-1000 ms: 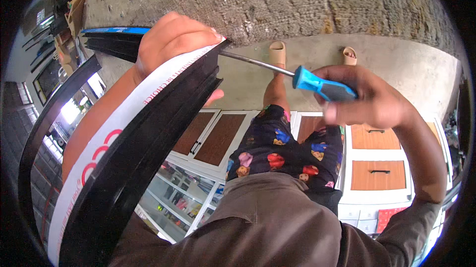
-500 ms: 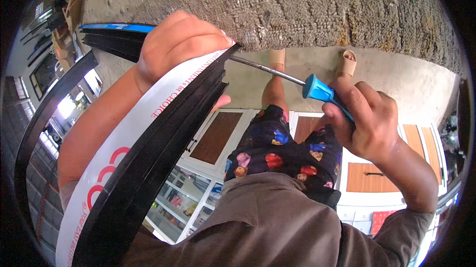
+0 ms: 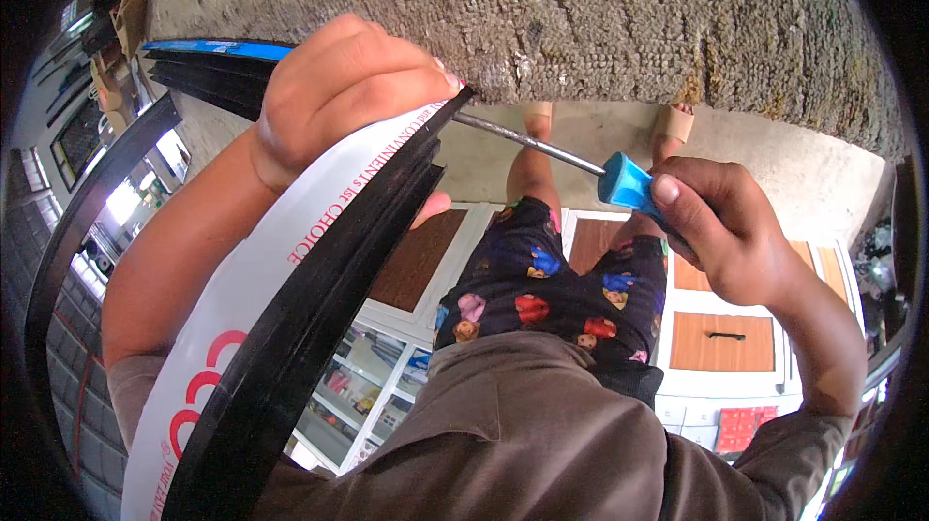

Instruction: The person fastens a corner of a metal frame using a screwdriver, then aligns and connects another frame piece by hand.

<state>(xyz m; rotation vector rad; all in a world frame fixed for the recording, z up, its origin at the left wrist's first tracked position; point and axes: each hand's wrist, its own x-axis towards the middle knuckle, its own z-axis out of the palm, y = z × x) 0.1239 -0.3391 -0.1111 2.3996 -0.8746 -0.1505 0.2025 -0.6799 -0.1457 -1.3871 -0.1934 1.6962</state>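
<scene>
My left hand (image 3: 353, 100) is closed round the end of a long black profile (image 3: 319, 303), its thumb showing beneath. White film with red print (image 3: 276, 231) covers one face of the profile, which slants down to the lower left. In my right hand (image 3: 735, 221) is a screwdriver (image 3: 627, 184) with a blue handle and metal shaft. The shaft runs left to the profile's end, by my left fingertips. Its tip is hidden there, so whether it sits on a screw cannot be seen.
A worn grey carpeted surface (image 3: 600, 8) spans the top. Another black profile with a blue strip (image 3: 208, 49) lies at upper left, above a black bar (image 3: 68, 240) that looks curved. White cabinets with brown panels (image 3: 724, 342) and a glass-fronted case (image 3: 353, 386) stand below.
My right hand has turned on the screwdriver handle, its thumb now on top and fingers curled in. The handle has shifted slightly right. My left hand keeps its hold on the profile.
</scene>
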